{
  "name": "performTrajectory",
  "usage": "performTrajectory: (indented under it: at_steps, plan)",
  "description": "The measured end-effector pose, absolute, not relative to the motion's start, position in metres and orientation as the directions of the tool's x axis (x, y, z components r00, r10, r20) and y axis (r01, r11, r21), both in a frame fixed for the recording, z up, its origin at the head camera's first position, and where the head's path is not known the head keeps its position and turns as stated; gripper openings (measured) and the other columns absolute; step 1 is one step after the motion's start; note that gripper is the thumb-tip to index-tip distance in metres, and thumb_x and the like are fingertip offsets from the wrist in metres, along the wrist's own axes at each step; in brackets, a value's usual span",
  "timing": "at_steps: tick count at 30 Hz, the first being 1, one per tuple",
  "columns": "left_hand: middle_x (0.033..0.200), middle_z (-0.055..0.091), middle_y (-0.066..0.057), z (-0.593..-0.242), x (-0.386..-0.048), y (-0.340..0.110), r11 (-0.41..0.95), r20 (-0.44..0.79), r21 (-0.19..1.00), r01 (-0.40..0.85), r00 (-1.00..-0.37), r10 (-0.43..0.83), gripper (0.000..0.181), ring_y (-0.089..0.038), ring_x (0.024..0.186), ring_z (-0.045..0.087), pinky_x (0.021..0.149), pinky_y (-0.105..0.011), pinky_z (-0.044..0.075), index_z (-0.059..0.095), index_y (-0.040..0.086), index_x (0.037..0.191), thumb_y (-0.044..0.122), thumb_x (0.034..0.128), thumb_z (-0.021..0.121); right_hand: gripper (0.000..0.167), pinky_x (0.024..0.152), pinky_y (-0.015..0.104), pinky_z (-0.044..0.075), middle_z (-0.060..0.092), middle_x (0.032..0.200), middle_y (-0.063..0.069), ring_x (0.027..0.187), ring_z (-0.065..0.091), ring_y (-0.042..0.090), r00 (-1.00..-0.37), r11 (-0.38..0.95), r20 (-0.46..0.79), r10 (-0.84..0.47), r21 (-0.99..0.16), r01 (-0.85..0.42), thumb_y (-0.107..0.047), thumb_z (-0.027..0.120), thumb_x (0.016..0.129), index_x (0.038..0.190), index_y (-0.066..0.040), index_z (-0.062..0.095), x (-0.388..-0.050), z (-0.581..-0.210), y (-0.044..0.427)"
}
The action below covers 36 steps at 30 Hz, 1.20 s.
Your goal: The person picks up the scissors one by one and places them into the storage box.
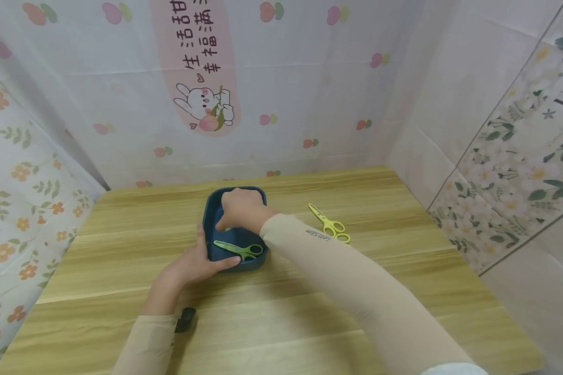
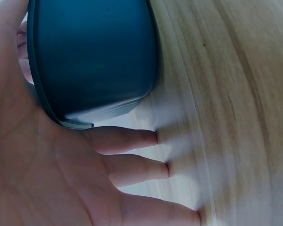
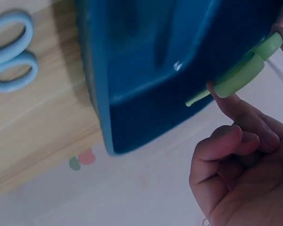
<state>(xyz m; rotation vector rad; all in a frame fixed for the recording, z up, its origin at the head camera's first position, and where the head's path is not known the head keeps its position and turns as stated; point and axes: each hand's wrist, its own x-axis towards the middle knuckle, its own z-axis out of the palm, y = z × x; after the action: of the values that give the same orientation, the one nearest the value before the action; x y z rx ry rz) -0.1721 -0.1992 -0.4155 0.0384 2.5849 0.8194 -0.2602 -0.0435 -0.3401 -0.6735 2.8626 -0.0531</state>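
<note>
The blue tray (image 2: pixel 94 52) looks like smooth plastic with a glossy glint inside, the green scissors (image 1: pixel 231 246), yellow scissors (image 1: pixel 326 221) and pale blue scissors (image 3: pixel 4 61) plastic-handled, the bench (image 1: pixel 272 323) smooth wood grain, the printed hanging (image 1: pixel 309 94) lightly creased cloth.

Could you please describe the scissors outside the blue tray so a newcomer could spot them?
On the wooden table sits a blue tray. Right of it in the head view lie yellow scissors on bare wood, unlike the green pair inside.
</note>
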Motion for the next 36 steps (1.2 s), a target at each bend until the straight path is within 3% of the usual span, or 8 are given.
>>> performTrajectory:
  at_steps: [11,19,28,36]
  plan:
    - [0.166,0.026,-0.043,-0.414,-0.171,-0.2,0.823,-0.39,0.561,-0.092,-0.906,0.164,0.151,-0.06,0.148,0.042,0.115,-0.071,0.041,-0.038,0.001,0.158,0.087,0.0847,0.062,0.035,0.062,0.029,0.054,0.065,0.068,-0.01,0.067,0.066,0.008,-0.876,0.904,-0.221,-0.428,-0.095,-0.417,-0.059,0.077,0.092,0.081,-0.026,0.073,-0.257,-0.359,-0.058]
    - [0.166,0.024,-0.044,-0.414,-0.171,-0.2,0.822,-0.38,0.563,-0.08,-0.909,0.172,0.15,-0.062,0.149,0.039,0.116,-0.072,0.04,-0.037,-0.001,0.158,0.086,0.0856,0.062,0.041,0.063,0.029,0.054,0.067,0.074,-0.01,0.069,0.066,0.008,-0.882,0.912,-0.234,-0.409,-0.09,-0.4,-0.066,0.074,0.092,0.096,-0.025,0.076,-0.256,-0.363,-0.06]
    - [0.164,0.026,-0.046,-0.415,-0.172,-0.199,0.822,-0.377,0.562,-0.09,-0.913,0.158,0.151,-0.06,0.148,0.041,0.117,-0.07,0.04,-0.036,-0.001,0.158,0.086,0.085,0.063,0.045,0.056,0.028,0.051,0.059,0.065,-0.007,0.064,0.064,0.01,-0.874,0.888,-0.16,-0.458,-0.117,-0.444,-0.068,0.074,0.091,0.085,-0.023,0.073,-0.259,-0.358,-0.052]
    - [0.165,0.024,-0.045,-0.417,-0.173,-0.2,0.819,-0.39,0.564,-0.104,-0.908,0.153,0.152,-0.061,0.149,0.04,0.116,-0.072,0.04,-0.038,0.001,0.158,0.087,0.0845,0.063,0.049,0.065,0.028,0.056,0.067,0.075,-0.007,0.07,0.066,0.01,-0.875,0.892,-0.171,-0.452,-0.112,-0.439,-0.067,0.075,0.091,0.104,-0.02,0.076,-0.261,-0.348,-0.042]
